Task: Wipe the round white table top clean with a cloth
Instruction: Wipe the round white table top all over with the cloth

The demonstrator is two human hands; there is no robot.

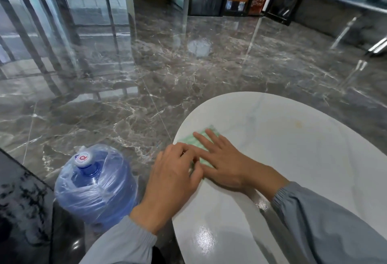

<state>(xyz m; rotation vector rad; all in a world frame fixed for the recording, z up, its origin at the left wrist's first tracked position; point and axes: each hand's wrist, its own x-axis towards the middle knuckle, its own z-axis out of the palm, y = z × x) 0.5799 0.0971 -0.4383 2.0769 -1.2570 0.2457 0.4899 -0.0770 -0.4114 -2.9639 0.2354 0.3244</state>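
Plainly, two hands meet one green cloth (pixel 187 140) at the white surface's (pixel 293 148) left rim: right hand (pixel 226 159) flat and pressing it, left hand (pixel 173 171) curled at its edge, grip unclear through blur; one water jug (pixel 94 184) stands below.

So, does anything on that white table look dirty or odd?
Yes: a faint yellowish stain marks the table top on its far side, beyond the green cloth under the right hand. It stands out against the white.

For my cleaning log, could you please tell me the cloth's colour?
The cloth is light green with paler stripes; the head view shows it best.
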